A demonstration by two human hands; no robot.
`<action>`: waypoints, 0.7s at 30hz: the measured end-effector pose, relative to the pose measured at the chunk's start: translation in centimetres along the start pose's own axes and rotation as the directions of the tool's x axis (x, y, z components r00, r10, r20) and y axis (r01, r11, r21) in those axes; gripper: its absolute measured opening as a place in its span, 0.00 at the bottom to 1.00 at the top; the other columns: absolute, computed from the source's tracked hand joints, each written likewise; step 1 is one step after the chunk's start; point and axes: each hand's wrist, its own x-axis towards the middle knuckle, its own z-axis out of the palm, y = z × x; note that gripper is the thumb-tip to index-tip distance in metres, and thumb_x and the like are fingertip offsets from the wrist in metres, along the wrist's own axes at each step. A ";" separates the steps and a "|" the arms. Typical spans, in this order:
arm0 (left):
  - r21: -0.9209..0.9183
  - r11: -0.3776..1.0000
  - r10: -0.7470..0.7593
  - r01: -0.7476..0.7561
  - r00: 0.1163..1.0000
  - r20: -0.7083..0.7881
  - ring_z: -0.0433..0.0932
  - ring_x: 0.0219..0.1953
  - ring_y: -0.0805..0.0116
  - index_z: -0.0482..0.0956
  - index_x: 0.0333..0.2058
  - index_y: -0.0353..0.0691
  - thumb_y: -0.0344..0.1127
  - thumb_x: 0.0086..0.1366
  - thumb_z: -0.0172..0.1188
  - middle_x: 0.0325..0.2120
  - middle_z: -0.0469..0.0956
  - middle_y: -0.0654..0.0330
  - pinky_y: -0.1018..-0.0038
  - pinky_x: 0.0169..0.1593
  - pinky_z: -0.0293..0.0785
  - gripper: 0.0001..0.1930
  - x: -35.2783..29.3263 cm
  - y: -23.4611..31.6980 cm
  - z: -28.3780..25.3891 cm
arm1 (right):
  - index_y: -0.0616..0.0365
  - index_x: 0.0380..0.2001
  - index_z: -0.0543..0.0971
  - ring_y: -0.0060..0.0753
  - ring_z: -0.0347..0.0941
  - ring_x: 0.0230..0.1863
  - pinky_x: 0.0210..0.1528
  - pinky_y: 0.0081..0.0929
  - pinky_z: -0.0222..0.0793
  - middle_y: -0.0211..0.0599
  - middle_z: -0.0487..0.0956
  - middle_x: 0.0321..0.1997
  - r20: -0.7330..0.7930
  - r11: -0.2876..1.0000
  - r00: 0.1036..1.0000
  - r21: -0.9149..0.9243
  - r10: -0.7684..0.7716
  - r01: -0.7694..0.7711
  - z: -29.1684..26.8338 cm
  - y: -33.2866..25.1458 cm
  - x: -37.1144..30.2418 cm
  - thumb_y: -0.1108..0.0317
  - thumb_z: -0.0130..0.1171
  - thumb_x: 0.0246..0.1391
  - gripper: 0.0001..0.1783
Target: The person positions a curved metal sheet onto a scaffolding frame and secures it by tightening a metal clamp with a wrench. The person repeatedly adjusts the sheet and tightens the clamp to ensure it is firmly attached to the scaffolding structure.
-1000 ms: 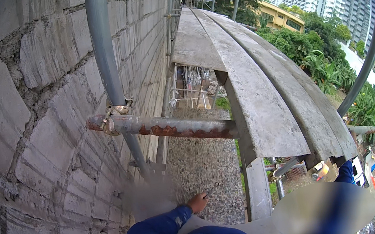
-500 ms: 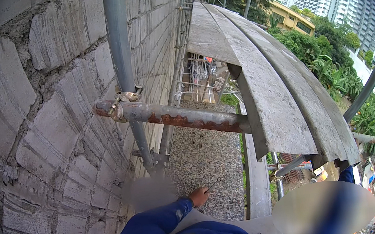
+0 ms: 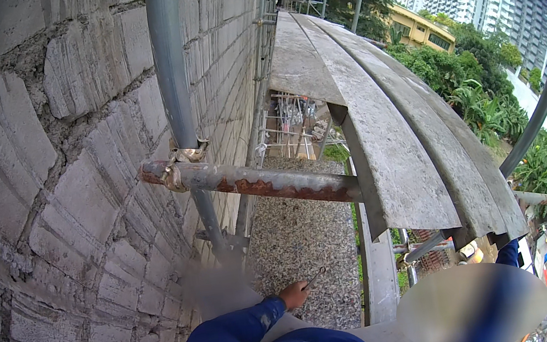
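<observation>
Block wall [image 3: 103, 202] is the big one here, running all the way up the left side of the left grip [image 3: 296, 295]. Next down are the long metal planks [image 3: 406, 166], ahead of the grip and off to its right, set side by side, probably so they make one wide deck. Straight past the grip there's a speckled grey strip [image 3: 302, 226], which looks to be a good way below, though honestly it's hard to tell. Then the upright pole [image 3: 170, 59], ahead and left of the grip, close to the wall. A rusty pipe [image 3: 268, 183] crosses ahead of the grip and meets the planks' near edge, presumably to carry their weight. The blue sleeve [image 3: 507, 254] well right of the grip looks like the person's other arm; the right grip itself is out of sight, so no telling what it's doing. A coupler clamp [image 3: 173, 178] sits ahead and left, likely to lock pipe and pole together. As for the left grip, it's closed round one end of a thin metal tool [image 3: 312, 279], ring end poking out ahead and right, maybe so the ring stays free.
</observation>
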 end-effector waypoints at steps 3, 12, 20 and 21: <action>0.033 0.988 -0.153 0.149 0.965 0.215 0.74 0.61 0.49 0.61 0.70 0.34 0.47 0.76 0.51 0.65 0.68 0.43 0.60 0.62 0.70 0.31 -0.6 2.8 -1.8 | 0.56 0.37 0.75 0.33 0.73 0.31 0.37 0.36 0.71 0.37 0.80 0.32 0.008 0.994 0.998 0.094 0.062 -0.062 0.0 0.0 -1.1 0.53 0.49 0.73 0.18; -0.032 0.999 -0.001 0.006 0.988 0.151 0.79 0.47 0.56 0.69 0.64 0.31 0.47 0.75 0.53 0.45 0.81 0.48 0.62 0.50 0.72 0.28 1.4 2.4 0.9 | 0.57 0.36 0.74 0.27 0.64 0.31 0.37 0.32 0.65 0.31 0.70 0.27 0.018 0.780 0.881 -0.456 -0.473 0.428 -9.6 -1.1 4.0 0.58 0.53 0.71 0.13; -0.065 0.985 -0.150 0.162 0.974 0.168 0.65 0.68 0.45 0.61 0.69 0.32 0.47 0.75 0.53 0.68 0.64 0.41 0.58 0.69 0.63 0.33 -0.2 1.1 -1.3 | 0.59 0.36 0.73 0.31 0.67 0.33 0.38 0.35 0.67 0.40 0.74 0.29 -0.116 0.700 0.953 -0.703 -0.281 0.121 0.5 -0.1 -1.5 0.54 0.53 0.70 0.17; -0.059 0.985 -0.153 0.165 0.974 0.166 0.65 0.68 0.45 0.61 0.69 0.31 0.47 0.75 0.53 0.68 0.64 0.41 0.58 0.69 0.63 0.33 -0.3 1.1 -1.3 | 0.59 0.36 0.73 0.31 0.67 0.33 0.38 0.35 0.67 0.40 0.74 0.29 -0.118 0.696 0.949 -0.706 -0.292 0.127 0.6 -0.3 -1.7 0.54 0.53 0.70 0.17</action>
